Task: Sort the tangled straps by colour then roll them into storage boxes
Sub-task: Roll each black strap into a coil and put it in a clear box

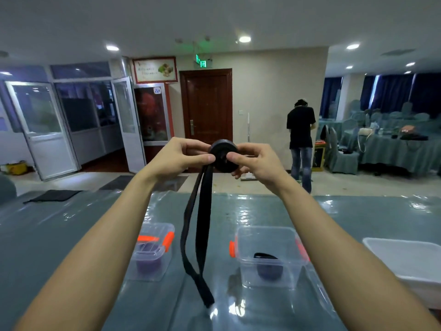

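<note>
I hold a black strap roll point(223, 156) up in front of me, well above the table. My left hand point(183, 155) pinches its left side and my right hand point(253, 160) pinches its right side, thumb on the roll's face. The unrolled part of the black strap point(202, 225) hangs down in a doubled loop, its end point(208, 299) close to the table. Below stand two clear storage boxes with orange clips: the left box point(152, 252) holds a purple roll, the right box point(269, 254) holds a dark rolled strap.
The table point(71, 225) has a shiny teal cover. A white tray point(410, 261) stands at the right edge and a black cloth point(53, 195) lies at the far left. A person point(301, 139) stands in the background beside covered tables and chairs.
</note>
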The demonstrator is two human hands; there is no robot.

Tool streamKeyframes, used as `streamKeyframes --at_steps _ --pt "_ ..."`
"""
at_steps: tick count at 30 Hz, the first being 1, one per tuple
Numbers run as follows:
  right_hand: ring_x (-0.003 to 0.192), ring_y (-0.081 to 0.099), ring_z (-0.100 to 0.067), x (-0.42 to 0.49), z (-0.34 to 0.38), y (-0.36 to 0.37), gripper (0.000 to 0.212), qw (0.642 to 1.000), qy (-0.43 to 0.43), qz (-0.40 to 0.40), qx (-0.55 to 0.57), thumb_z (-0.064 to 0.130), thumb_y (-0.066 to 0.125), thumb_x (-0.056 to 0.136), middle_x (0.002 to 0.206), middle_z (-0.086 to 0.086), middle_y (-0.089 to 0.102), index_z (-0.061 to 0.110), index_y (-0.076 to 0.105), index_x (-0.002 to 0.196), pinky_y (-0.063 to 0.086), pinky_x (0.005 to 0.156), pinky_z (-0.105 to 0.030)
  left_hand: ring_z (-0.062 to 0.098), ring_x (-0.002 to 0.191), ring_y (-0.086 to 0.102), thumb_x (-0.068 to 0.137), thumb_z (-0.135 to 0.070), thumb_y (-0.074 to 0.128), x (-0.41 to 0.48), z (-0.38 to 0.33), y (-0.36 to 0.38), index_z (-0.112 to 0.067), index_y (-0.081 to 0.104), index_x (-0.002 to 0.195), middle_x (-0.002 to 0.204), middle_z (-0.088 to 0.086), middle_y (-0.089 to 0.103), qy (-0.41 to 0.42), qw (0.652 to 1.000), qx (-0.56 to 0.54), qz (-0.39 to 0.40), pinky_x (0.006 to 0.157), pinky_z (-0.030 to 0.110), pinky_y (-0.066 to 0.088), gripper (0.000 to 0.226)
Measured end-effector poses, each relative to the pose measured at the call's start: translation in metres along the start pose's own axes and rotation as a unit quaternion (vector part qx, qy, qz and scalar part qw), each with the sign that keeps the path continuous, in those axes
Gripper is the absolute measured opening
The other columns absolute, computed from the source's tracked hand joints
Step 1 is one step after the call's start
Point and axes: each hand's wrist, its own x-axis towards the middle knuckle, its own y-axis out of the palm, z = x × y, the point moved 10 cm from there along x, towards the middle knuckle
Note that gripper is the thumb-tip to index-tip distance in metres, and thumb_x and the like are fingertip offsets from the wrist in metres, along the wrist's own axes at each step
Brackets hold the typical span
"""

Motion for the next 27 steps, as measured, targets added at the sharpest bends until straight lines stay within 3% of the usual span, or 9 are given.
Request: streamKeyframes --at_steps 5,8,11,13,15,17,19,23,27 --pt "0.073 0.077 -0.031 -0.007 -0.019 0.002 0.023 0.998 0.022 -0.013 0.06 0.025 0.083 0.095 0.101 -0.015 0.082 0.014 0.083 0.115 0.065 0.069 -0.036 0.023 0.115 0.08 0.077 -0.026 0.096 -0.007 0.008 0.006 -0.015 0.081 0.125 0.116 0.007 0.084 -0.011 1.0 -0.015 -0.006 0.095 0.027 0.063 0.051" --pt "0.079 0.078 -0.034 -0.013 -0.033 0.009 0.036 0.995 0.033 -0.019 0.094 0.026 0.083 0.093 0.106 -0.02 0.081 0.006 0.079 0.123 0.065 0.074 -0.037 0.024 0.106 0.083 0.073 -0.026 0.098 -0.01 0.015 0.009 -0.013 0.083 0.117 0.107 0.008 0.086 -0.013 0.999 -0.019 -0.043 0.085 0.024 0.064 0.047" --pt "0.086 0.08 -0.041 -0.022 -0.045 0.017 0.043 0.992 0.054 0.005 0.115 0.023 0.085 0.09 0.111 -0.022 0.08 0.004 0.075 0.128 0.067 0.078 -0.038 0.023 0.103 0.083 0.073 -0.028 0.1 -0.013 0.02 0.003 -0.018 0.086 0.111 0.103 0.006 0.086 -0.02 0.998 0.028 -0.051 0.098 0.041 0.063 0.042" --pt "0.086 0.081 -0.043 -0.025 -0.047 0.02 0.052 0.994 0.077 0.039 0.062 0.026 0.09 0.088 0.119 -0.016 0.078 0.015 0.071 0.135 0.067 0.075 -0.041 0.02 0.1 0.083 0.074 -0.025 0.101 -0.015 0.022 0.002 -0.023 0.087 0.108 0.099 0.002 0.086 -0.029 0.996 0.082 -0.029 0.102 0.05 0.062 0.036" --pt "0.078 0.082 -0.033 -0.023 -0.045 0.019 0.065 0.992 0.088 0.058 -0.074 0.038 0.094 0.084 0.124 -0.004 0.075 0.029 0.066 0.142 0.064 0.062 -0.036 0.017 0.095 0.083 0.074 -0.024 0.101 -0.014 0.019 0.008 -0.027 0.087 0.105 0.096 -0.002 0.086 -0.032 0.989 0.146 0.008 0.099 0.052 0.064 0.033" --pt "0.069 0.079 -0.022 -0.017 -0.038 0.023 0.058 0.971 0.074 0.083 -0.21 0.049 0.093 0.081 0.118 0.006 0.075 0.033 0.071 0.132 0.058 0.055 -0.03 0.011 0.092 0.082 0.074 -0.024 0.101 -0.011 0.014 0.02 -0.03 0.087 0.103 0.093 -0.009 0.085 -0.027 0.972 0.226 0.058 0.095 0.047 0.066 0.032" --pt "0.067 0.079 -0.018 -0.016 -0.038 0.036 0.043 0.95 0.076 0.131 -0.273 0.048 0.093 0.082 0.108 0.008 0.077 0.033 0.075 0.118 0.057 0.054 -0.028 0.008 0.09 0.081 0.073 -0.023 0.1 -0.007 0.012 0.028 -0.031 0.087 0.101 0.091 -0.014 0.084 -0.033 0.951 0.292 0.1 0.092 0.044 0.067 0.032" --pt "0.07 0.081 -0.018 -0.016 -0.041 0.038 0.03 0.96 0.065 0.129 -0.239 0.038 0.095 0.081 0.09 0.007 0.082 0.027 0.079 0.105 0.064 0.064 -0.028 0.006 0.091 0.08 0.074 -0.028 0.099 -0.006 0.011 0.026 -0.033 0.086 0.102 0.092 -0.014 0.084 -0.037 0.946 0.296 0.123 0.093 0.045 0.066 0.031" --pt "0.076 0.082 -0.03 -0.016 -0.043 0.021 0.035 0.99 0.053 0.054 -0.117 0.033 0.094 0.083 0.091 -0.007 0.084 0.015 0.083 0.11 0.069 0.074 -0.044 0.012 0.106 0.081 0.078 -0.034 0.099 -0.014 0.025 0.016 -0.029 0.084 0.118 0.109 -0.007 0.085 -0.027 0.985 0.154 0.07 0.099 0.037 0.063 0.043"
